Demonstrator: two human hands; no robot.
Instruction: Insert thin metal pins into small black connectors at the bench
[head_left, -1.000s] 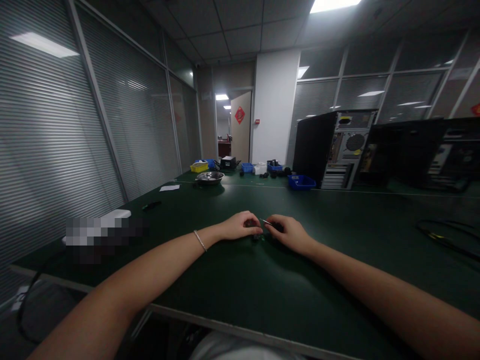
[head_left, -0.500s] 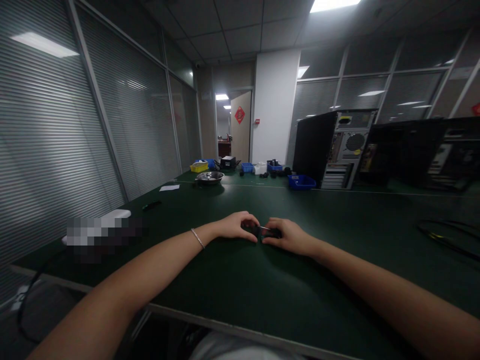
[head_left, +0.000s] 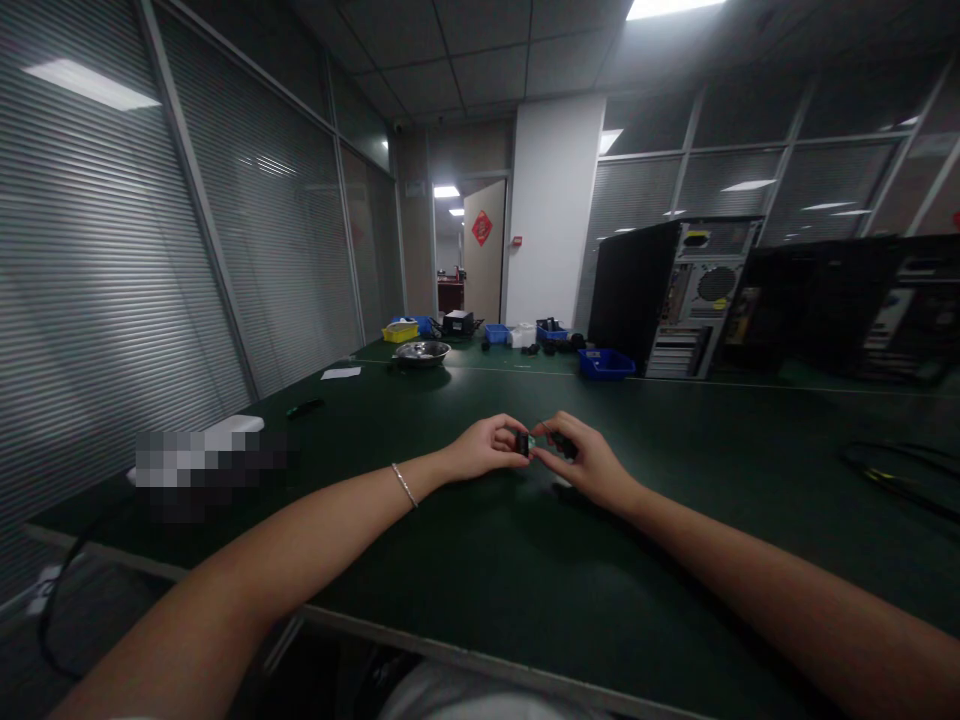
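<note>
In the head view, both your bare hands are raised over the dark green tabletop [head_left: 465, 570], whose smooth surface carries a dull sheen and ends at a pale, straight front edge. Your left hand [head_left: 480, 450] pinches a small black piece [head_left: 523, 443] between thumb and fingers; it looks blocky and matte, though it is too small for you to read its material. At its right side sits a tiny greenish part [head_left: 532, 442], with the thumb and forefinger of your right hand [head_left: 594, 465] closing around it. Whether the two parts are joined, you cannot tell. Your right hand also keeps a dark object [head_left: 564, 446] tucked under its curled fingers, mostly hidden.

The black piece is between your two hands, nearer the left fingertips. Its long axis runs roughly upright in the view, and its greenish side points toward your right hand. The dark object slants from upper left, near your right fingertips, down toward your palm.

A thin, bright, beaded-looking bracelet [head_left: 404, 485] circles your left wrist. Farther off stand a shiny, round metal bowl [head_left: 421, 354], a shallow blue plastic bin [head_left: 606, 366] and a boxy black computer case [head_left: 634, 290] with a bare metal back. A flat white sheet [head_left: 341, 373] lies near the table's left edge.
</note>
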